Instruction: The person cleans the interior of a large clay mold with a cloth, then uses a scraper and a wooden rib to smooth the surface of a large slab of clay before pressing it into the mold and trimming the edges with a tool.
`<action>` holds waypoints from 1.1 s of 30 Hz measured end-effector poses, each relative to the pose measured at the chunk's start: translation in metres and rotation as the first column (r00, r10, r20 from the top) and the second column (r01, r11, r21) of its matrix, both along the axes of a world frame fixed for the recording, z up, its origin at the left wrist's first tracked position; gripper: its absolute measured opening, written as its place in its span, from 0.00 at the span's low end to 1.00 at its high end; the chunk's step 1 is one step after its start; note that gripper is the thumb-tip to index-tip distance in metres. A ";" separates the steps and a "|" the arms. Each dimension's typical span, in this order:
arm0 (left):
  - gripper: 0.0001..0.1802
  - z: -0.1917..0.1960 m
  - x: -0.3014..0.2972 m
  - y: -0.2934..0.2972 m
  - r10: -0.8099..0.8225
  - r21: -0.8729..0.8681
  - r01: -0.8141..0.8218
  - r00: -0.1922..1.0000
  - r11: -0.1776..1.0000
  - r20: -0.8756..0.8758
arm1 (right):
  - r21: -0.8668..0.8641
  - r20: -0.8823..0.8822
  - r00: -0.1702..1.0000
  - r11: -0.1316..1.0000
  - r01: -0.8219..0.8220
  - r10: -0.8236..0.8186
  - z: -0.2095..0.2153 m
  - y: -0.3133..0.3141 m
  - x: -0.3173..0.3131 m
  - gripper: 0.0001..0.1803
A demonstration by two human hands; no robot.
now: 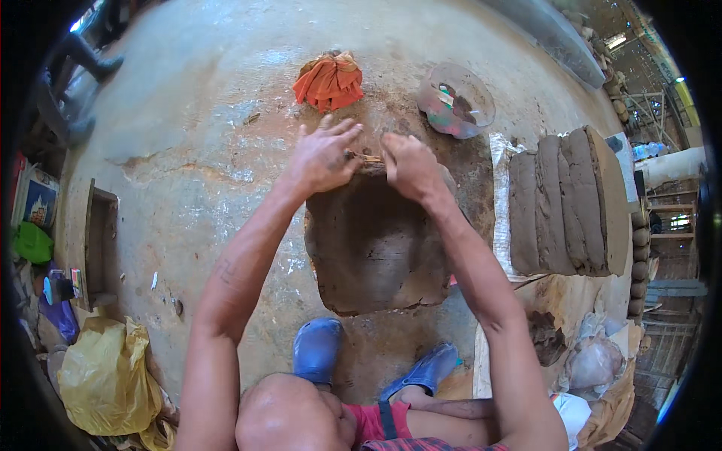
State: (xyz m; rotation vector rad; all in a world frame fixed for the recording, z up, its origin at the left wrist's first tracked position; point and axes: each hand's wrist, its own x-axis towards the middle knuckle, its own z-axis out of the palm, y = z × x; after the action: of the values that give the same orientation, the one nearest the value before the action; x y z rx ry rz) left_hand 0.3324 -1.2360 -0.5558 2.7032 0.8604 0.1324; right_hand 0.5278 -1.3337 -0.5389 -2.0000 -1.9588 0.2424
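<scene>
In the head view, one flat clay slab (pixel 374 252) lies on the floor (pixel 195 143) at centre. At its 12 o'clock edge, the left hand (pixel 322 158) presses with its grip spread open; the right hand (pixel 410 167) is closed on a small stick (pixel 370 158). Four clay rolls (pixel 560 201) lie at 3 o'clock, one orange cloth (pixel 329 80) and one clear bowl (pixel 456 100) at 12. Two blue clogs (pixel 317 349) sit at 6.

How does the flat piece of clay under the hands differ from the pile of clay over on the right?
The flat clay slab is one thin, spread-out sheet, darker and smooth; the clay stack is several thick slabs set side by side, paler and rougher.
The slab lies straight on the concrete floor, between the blue shoes and the two hands; the stack rests on a pale sheet.
Left hand and right hand work the slab's far edge; nothing touches the stack.
Both are brown clay.
</scene>
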 end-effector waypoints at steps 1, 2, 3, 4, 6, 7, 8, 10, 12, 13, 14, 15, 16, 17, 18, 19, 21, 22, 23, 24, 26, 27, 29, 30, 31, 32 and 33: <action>0.45 0.000 -0.004 0.006 0.099 -0.081 -0.092 0.991 0.992 0.091 | 0.002 0.002 1.000 1.000 0.008 -0.008 -0.005 0.010 0.004 0.20; 0.45 0.002 -0.003 0.002 0.036 0.051 -0.037 0.999 0.998 0.006 | 0.146 -0.129 0.990 0.987 0.071 -0.052 -0.010 0.019 0.007 0.18; 0.45 0.003 0.001 -0.005 0.033 0.049 -0.033 0.999 0.998 0.014 | 0.278 -0.261 0.963 0.949 0.149 -0.074 -0.015 0.024 0.009 0.17; 0.44 0.005 0.007 -0.013 -0.013 -0.038 0.011 0.998 0.999 -0.067 | 0.273 -0.295 0.946 0.937 0.217 -0.133 -0.021 0.026 0.011 0.16; 0.43 -0.005 0.005 -0.016 -0.074 -0.028 0.071 0.990 0.997 -0.120 | 0.296 -0.317 0.941 0.931 0.214 -0.116 -0.041 0.026 -0.003 0.16; 0.43 -0.009 0.006 -0.013 -0.075 -0.032 0.071 0.989 0.997 -0.128 | 0.323 -0.326 0.940 0.923 0.210 -0.100 -0.049 0.023 -0.006 0.16; 0.43 -0.009 0.002 -0.010 -0.081 -0.084 0.064 0.973 0.994 -0.214 | 0.200 -0.362 0.920 0.952 0.232 -0.148 -0.049 0.016 -0.020 0.19; 0.44 -0.012 0.010 -0.006 -0.100 -0.136 0.065 0.958 0.989 -0.268 | 0.146 -0.439 0.866 0.932 0.331 -0.239 -0.072 -0.002 -0.024 0.21; 0.43 -0.022 0.003 0.001 -0.119 -0.154 0.096 0.981 0.983 -0.154 | -0.208 -0.578 0.684 0.891 0.404 -0.445 -0.063 -0.018 -0.046 0.31; 0.43 -0.025 -0.001 0.006 -0.126 -0.156 0.101 0.979 0.983 -0.161 | -0.278 -0.587 0.681 0.899 0.338 -0.437 -0.078 -0.022 -0.050 0.39; 0.45 -0.026 -0.004 0.007 -0.136 -0.159 0.122 0.988 0.980 -0.079 | -0.301 -0.588 0.694 0.909 0.289 -0.415 -0.093 -0.027 -0.056 0.43; 0.46 -0.024 -0.001 0.009 -0.145 -0.157 0.146 0.989 0.977 0.018 | -0.318 -0.581 0.714 0.916 0.244 -0.392 -0.100 -0.031 -0.057 0.47; 0.46 -0.024 0.000 0.011 -0.154 -0.161 0.156 0.988 0.974 0.024 | -0.309 -0.624 0.682 0.922 0.233 -0.382 -0.108 -0.035 -0.059 0.52; 0.49 -0.023 -0.005 0.014 -0.045 -0.292 0.085 0.989 0.952 0.143 | -0.313 -0.631 0.673 0.920 0.234 -0.386 -0.107 -0.034 -0.063 0.52; 0.51 -0.022 -0.008 0.016 0.082 -0.425 0.030 0.967 0.905 0.243 | -0.312 -0.653 0.659 0.925 0.214 -0.373 -0.106 -0.034 -0.065 0.53; 0.51 -0.021 -0.008 0.018 0.078 -0.427 0.030 0.969 0.904 0.234 | -0.311 -0.674 0.645 0.930 0.195 -0.360 -0.104 -0.034 -0.068 0.53; 0.56 -0.013 -0.005 0.019 0.031 -0.389 0.012 0.994 0.921 0.104 | -0.304 -0.642 0.682 0.933 0.192 -0.349 -0.098 -0.032 -0.070 0.54; 0.56 -0.020 -0.005 0.018 0.029 -0.393 0.013 0.994 0.919 0.102 | -0.299 -0.501 0.794 0.930 0.214 -0.344 -0.094 -0.033 -0.073 0.54; 0.54 -0.023 -0.004 0.018 0.038 -0.378 0.028 0.985 0.925 0.167 | -0.284 -0.342 0.881 0.930 0.234 -0.326 -0.087 -0.030 -0.075 0.54; 0.52 -0.025 -0.004 0.019 0.045 -0.361 0.043 0.972 0.931 0.231 | -0.281 -0.342 0.881 0.930 0.236 -0.327 -0.081 -0.028 -0.076 0.54; 0.51 -0.025 -0.003 0.023 0.049 -0.373 0.030 0.979 0.928 0.199 | -0.294 -0.172 0.937 0.924 0.246 -0.304 -0.073 -0.024 -0.075 0.55; 0.51 -0.024 -0.003 0.024 0.054 -0.385 0.014 0.985 0.923 0.166 | -0.295 -0.169 0.936 0.922 0.250 -0.308 -0.071 -0.023 -0.073 0.55; 0.50 -0.032 -0.007 0.023 0.039 -0.321 0.015 0.986 0.947 0.162 | -0.340 -0.032 0.968 0.914 0.222 -0.247 -0.065 -0.022 -0.066 0.56; 0.49 -0.034 -0.009 0.023 0.028 -0.254 0.013 0.988 0.967 0.154 | -0.336 -0.031 0.969 0.915 0.222 -0.246 -0.066 -0.023 -0.065 0.56; 0.49 -0.037 -0.011 0.023 0.028 -0.249 0.012 0.987 0.968 0.156 | -0.328 -0.093 0.930 0.893 0.309 -0.356 -0.070 -0.025 -0.065 0.56; 0.46 -0.032 -0.005 0.018 0.032 -0.250 -0.002 0.992 0.968 0.118 | -0.326 -0.144 0.875 0.857 0.399 -0.462 -0.074 -0.029 -0.060 0.56; 0.44 -0.028 0.000 0.015 0.037 -0.250 -0.016 0.996 0.968 0.080 | -0.323 -0.133 0.876 0.856 0.404 -0.464 -0.080 -0.032 -0.056 0.56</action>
State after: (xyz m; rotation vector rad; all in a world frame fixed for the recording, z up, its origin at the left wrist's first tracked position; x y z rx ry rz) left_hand 0.3322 -1.2209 -0.5840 2.4351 0.8282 0.1329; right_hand 0.4715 -1.3652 -0.6190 -2.4258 -1.3524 0.6210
